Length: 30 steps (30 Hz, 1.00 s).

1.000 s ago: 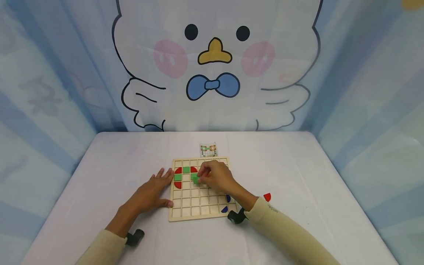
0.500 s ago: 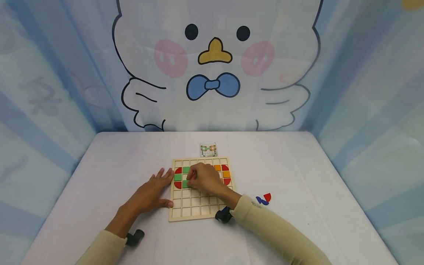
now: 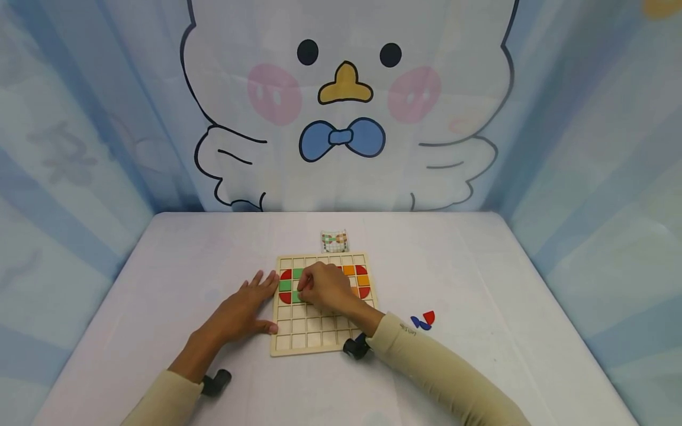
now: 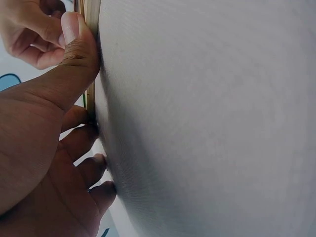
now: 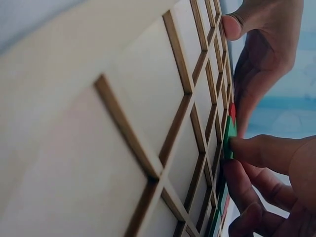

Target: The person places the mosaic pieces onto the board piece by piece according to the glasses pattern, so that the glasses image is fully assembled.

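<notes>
A wooden grid board (image 3: 314, 340) lies on the table, with red, green and orange tiles in its upper rows. My right hand (image 3: 327, 288) is over the board, thumb and fingers bent together at a green square tile (image 3: 296, 297) beside the lower-left red tile (image 3: 285, 297). In the right wrist view the thumb is against that green tile (image 5: 228, 138), which lies at the grid; the fingers hide part of it. My left hand (image 3: 242, 307) lies with spread fingers along the board's left edge, fingertips and thumb touching it. The right hand covers the grid's middle cells.
A small pattern card (image 3: 334, 241) lies behind the board. Loose on the table to the right are a red tile (image 3: 429, 318) and two blue tiles (image 3: 420, 322). Orange tiles (image 3: 363, 280) sit in the board's right part.
My right hand has moved left and slightly down with the green tile, to the cell beside the lower-left red tile. The orange tiles and loose blue tiles are now uncovered. The left hand stays put.
</notes>
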Tool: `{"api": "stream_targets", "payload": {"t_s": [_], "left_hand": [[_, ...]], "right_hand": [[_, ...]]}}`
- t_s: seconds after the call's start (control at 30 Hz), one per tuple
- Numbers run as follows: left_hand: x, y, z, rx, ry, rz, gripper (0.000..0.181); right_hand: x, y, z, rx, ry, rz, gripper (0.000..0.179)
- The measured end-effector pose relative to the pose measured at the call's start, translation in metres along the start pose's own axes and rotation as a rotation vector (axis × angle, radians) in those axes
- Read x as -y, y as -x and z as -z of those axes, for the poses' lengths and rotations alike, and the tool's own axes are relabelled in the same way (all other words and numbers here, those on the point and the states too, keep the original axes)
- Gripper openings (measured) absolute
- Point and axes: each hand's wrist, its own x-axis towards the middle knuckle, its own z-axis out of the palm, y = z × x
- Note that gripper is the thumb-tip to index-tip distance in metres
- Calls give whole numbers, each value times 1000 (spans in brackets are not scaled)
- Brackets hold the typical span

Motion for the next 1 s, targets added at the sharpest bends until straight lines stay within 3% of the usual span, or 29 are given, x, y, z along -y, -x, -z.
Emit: {"api": "stream_targets", "payload": {"t_s": [0.4,0.67,1.0], "left_hand": [[-2,0,1,6,-3,3,113],[-4,1,1,10,-8,21,113],[-5,1,0,10,-22,32,115]], "right_hand": [[-2,4,2,-14,-34,-15,8],[-9,19,23,-79,-26,18,11],[-43,57,63,-157,-6,-138,12]]}}
